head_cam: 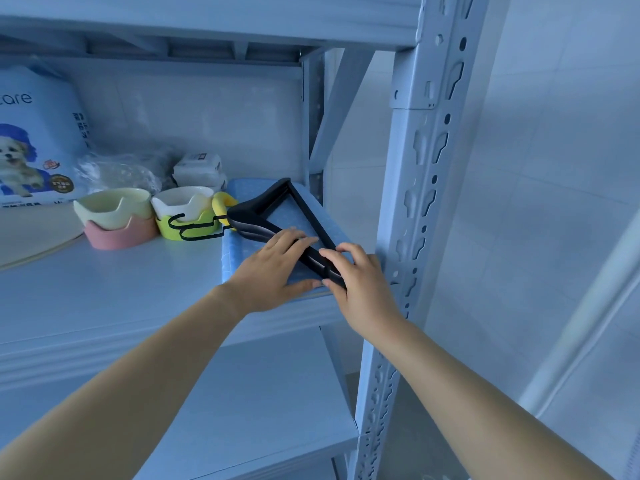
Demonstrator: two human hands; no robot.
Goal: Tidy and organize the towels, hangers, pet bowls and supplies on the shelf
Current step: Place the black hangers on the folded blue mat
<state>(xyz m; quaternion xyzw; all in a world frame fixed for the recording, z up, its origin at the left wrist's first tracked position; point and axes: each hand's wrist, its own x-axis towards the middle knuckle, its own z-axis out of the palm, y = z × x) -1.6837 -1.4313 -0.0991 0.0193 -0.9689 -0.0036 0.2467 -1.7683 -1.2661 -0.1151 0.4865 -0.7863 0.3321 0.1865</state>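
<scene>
shelf [114, 292]: pale metal rack board at chest height, carrying everything listed below; a second board sits under it.
hangers [277, 206]: a stack of black triangular hangers, at least two by the doubled arms and the two wire hooks; they lie flat on the folded towel at the right end of the shelf, hooks pointing left toward the bowls.
towel [252, 188]: one folded light blue towel with a fine dotted pattern, lying flat beside the right post, under the hangers.
left hand [277, 268]: fingers laid over the near arm of the hangers, thumb along the towel's front edge; pressing down on the stack more than closing round it.
right hand [356, 278]: fingers and thumb pinched around the near corner of the hangers.
pet bowls: two, side by side, left of the towel, each a pale dish seated in a coloured base.
pink bowl [117, 220]: cream dish in a pink base; i cannot tell if anything is inside.
yellow-green bowl [183, 209]: white dish in a yellow-green base, touched by the hanger hooks; contents hidden.
bag [34, 140]: one large white and blue bag with a puppy printed on it, standing at the back left.
plastic wrap [117, 171]: one crumpled clear bundle behind the bowls.
white packs [197, 171]: a small stack at the back, count unclear.
yellow object [221, 202]: one curved piece between bowl and towel.
</scene>
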